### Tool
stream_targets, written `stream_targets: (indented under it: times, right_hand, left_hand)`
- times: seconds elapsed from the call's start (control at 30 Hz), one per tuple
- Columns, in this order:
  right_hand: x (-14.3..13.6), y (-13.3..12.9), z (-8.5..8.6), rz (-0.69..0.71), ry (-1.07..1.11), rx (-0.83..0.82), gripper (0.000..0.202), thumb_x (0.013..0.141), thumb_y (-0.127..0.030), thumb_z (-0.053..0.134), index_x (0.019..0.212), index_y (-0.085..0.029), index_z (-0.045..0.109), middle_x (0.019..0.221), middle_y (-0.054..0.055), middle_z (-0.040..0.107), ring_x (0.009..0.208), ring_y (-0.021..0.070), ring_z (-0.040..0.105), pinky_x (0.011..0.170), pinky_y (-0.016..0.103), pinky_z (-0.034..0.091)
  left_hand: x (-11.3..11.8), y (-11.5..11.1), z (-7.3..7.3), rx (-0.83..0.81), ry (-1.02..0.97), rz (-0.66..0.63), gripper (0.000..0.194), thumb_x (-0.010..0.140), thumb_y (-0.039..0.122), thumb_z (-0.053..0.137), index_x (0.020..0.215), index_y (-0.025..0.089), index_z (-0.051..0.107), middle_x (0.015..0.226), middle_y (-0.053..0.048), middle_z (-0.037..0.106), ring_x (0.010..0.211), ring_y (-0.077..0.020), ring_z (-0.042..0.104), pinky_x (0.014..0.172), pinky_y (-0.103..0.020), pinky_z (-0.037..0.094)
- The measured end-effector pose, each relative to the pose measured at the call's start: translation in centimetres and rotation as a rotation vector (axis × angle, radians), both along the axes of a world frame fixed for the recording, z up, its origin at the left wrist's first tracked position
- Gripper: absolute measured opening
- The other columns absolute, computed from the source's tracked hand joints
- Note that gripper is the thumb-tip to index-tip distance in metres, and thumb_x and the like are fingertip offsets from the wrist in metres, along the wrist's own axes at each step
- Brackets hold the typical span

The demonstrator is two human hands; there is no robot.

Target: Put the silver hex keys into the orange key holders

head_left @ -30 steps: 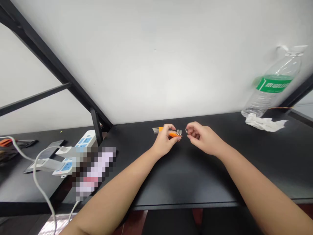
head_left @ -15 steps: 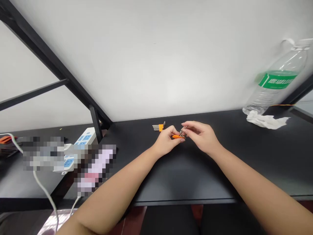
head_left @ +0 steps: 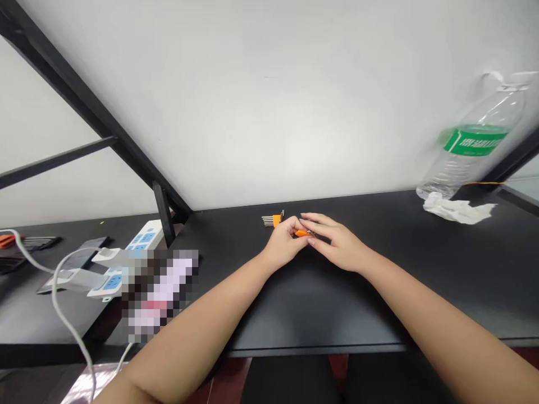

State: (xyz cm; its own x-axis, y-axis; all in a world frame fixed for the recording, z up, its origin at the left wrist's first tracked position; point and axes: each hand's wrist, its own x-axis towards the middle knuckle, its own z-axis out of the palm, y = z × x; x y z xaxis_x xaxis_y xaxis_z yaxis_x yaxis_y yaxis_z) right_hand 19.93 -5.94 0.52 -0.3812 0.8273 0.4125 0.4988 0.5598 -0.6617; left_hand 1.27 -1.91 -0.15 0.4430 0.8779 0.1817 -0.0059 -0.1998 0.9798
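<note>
Pinched in my left hand (head_left: pixel 285 242) is an orange hex key holder (head_left: pixel 302 233), held just above the black table. My right hand (head_left: pixel 337 240) meets it from the right. Its thumb and fingers close around the small metal hex key (head_left: pixel 311 232) ends at the holder's right side, and its upper fingers reach over the top. How far the key sits in the holder is hidden by my fingers. Just behind my left hand, a second orange holder with several hex keys (head_left: pixel 273 220) lies on the table.
A big clear bottle with a green label (head_left: pixel 475 140) leans at the back right, with crumpled white tissue (head_left: pixel 458 209) before it. On the left are a white power strip (head_left: pixel 145 235), a white cable (head_left: pixel 69 322), a blurred-out phone-like object (head_left: pixel 164 294) and a black frame post (head_left: pixel 164 210).
My right hand has moved slightly left and down onto the holder. The thin hex key that stood out between its fingers now barely shows. My left hand stays nearly where it was.
</note>
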Motion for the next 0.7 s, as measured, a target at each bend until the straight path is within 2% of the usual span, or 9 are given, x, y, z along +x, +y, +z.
stream_targets:
  times: [0.1,0.13,0.2,0.3,0.4,0.53,0.7]
  right_hand:
    - [0.1,-0.1,0.0,0.048,-0.022,-0.031,0.059,0.099,-0.029,0.051,0.156,-0.034,0.038,0.160,0.003,0.040,0.144,0.0271,0.043,0.118,0.050,0.040]
    - [0.3,-0.1,0.1,0.026,-0.018,-0.013,0.060,0.098,-0.029,0.052,0.156,-0.033,0.038,0.159,0.004,0.040,0.143,0.0273,0.043,0.117,0.049,0.041]
    - [1.0,0.0,0.6,-0.070,-0.009,0.049,0.052,0.095,-0.030,0.057,0.146,-0.031,0.052,0.152,0.007,0.048,0.137,0.0287,0.050,0.111,0.048,0.047]
    - [2.1,0.2,1.5,-0.193,-0.016,0.084,0.024,0.093,-0.029,0.059,0.112,-0.026,0.073,0.122,0.008,0.067,0.109,0.0255,0.066,0.092,0.042,0.057]
    - [2.3,0.4,1.6,-0.145,-0.055,0.056,0.016,0.092,-0.026,0.061,0.100,-0.024,0.074,0.104,0.005,0.070,0.091,0.0205,0.067,0.081,0.036,0.056]
    - [1.5,0.4,1.0,-0.072,-0.044,0.041,0.010,0.090,-0.023,0.062,0.092,-0.023,0.071,0.103,0.004,0.069,0.090,0.0184,0.066,0.081,0.033,0.053]
    - [1.2,0.7,0.6,-0.112,-0.051,0.104,0.009,0.085,-0.015,0.060,0.084,-0.021,0.065,0.100,0.004,0.069,0.087,0.0184,0.065,0.079,0.033,0.051]
  left_hand:
    - [-0.1,0.2,-0.1,0.000,-0.018,0.008,0.028,0.072,0.020,0.080,0.074,0.017,0.052,0.075,0.001,0.068,0.073,-0.0143,0.068,0.069,-0.027,0.052]
    - [-0.1,0.3,-0.2,-0.019,-0.025,0.014,0.028,0.072,0.021,0.080,0.075,0.017,0.052,0.075,0.000,0.069,0.073,-0.0150,0.068,0.069,-0.028,0.053]
    - [-0.1,0.5,-0.3,-0.067,-0.023,0.034,0.029,0.072,0.024,0.082,0.077,0.017,0.054,0.075,0.000,0.070,0.071,-0.0157,0.069,0.068,-0.029,0.054]
    - [-0.1,0.8,-0.3,-0.104,0.008,0.038,0.031,0.071,0.028,0.084,0.076,0.016,0.055,0.073,-0.001,0.071,0.063,-0.0143,0.067,0.064,-0.028,0.053]
    - [-0.1,0.8,-0.3,-0.105,0.012,0.006,0.032,0.070,0.030,0.085,0.075,0.015,0.057,0.076,-0.002,0.071,0.062,-0.0131,0.066,0.063,-0.028,0.053]
    - [0.0,0.7,-0.1,-0.105,0.035,-0.037,0.028,0.071,0.030,0.084,0.078,0.014,0.062,0.075,-0.002,0.070,0.063,-0.0124,0.065,0.064,-0.027,0.053]
    - [-0.1,0.4,0.2,-0.127,0.062,-0.091,0.024,0.073,0.028,0.084,0.084,0.013,0.068,0.072,-0.002,0.069,0.066,-0.0127,0.065,0.069,-0.027,0.053]
